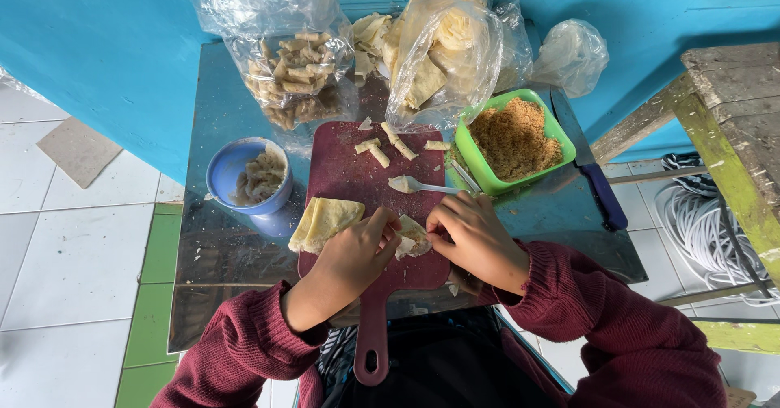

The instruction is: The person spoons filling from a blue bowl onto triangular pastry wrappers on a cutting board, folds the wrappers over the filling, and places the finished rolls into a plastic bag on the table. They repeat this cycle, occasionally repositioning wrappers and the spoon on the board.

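My left hand (pixel 351 260) and my right hand (pixel 475 237) both pinch a small pale wrapper piece (pixel 412 238) lying on a dark red cutting board (pixel 349 176). A stack of folded yellow wrappers (pixel 325 222) lies on the board just left of my left hand. A white spoon (pixel 418 185) with filling rests on the board above my hands. Three small rolled pieces (pixel 380 149) lie at the board's far end. A green tub of brown crumbly filling (pixel 512 140) stands to the right of the board.
A blue bowl (pixel 231 168) with pale pieces stands left of the board on the metal table (pixel 227 253). Plastic bags of rolls (pixel 296 75) and wrapper sheets (pixel 443 46) stand at the back. A blue-handled knife (pixel 597 184) lies right. A wooden bench (pixel 731 123) stands beyond.
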### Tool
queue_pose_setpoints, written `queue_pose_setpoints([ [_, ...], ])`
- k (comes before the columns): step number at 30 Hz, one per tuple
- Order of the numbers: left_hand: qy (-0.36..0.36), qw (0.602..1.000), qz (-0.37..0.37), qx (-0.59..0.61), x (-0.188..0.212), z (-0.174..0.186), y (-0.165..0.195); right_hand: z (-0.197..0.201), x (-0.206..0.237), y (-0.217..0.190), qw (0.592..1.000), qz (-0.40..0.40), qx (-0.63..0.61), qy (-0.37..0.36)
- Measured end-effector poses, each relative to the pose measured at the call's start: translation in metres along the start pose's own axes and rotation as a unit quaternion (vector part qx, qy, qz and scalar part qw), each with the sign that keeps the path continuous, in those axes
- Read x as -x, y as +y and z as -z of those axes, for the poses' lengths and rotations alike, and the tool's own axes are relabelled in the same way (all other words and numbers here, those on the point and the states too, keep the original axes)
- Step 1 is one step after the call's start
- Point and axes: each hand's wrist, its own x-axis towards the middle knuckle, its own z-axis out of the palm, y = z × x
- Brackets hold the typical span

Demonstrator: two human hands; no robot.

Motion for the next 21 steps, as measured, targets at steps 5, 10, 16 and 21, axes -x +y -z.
queue_pose_setpoints([
  [5,0.002,1.000,-0.009,0.000,0.0003,-0.0002,-0.0017,-0.0009,-0.0005,0.0007,1.000,0.002,-0.004,-0.002],
  [10,0.002,1.000,-0.005,-0.011,0.0003,-0.0004,-0.0016,-0.0009,-0.0001,0.0011,1.000,0.001,-0.005,0.000],
  [16,0.003,1.000,0.003,-0.010,0.0010,0.0016,0.0013,-0.0008,-0.0006,0.0014,1.000,0.003,0.005,0.002],
  [21,0.017,0.999,0.023,-0.044,0.0046,0.0064,0.0009,-0.0006,-0.0007,0.0026,1.000,0.007,0.007,0.009],
])
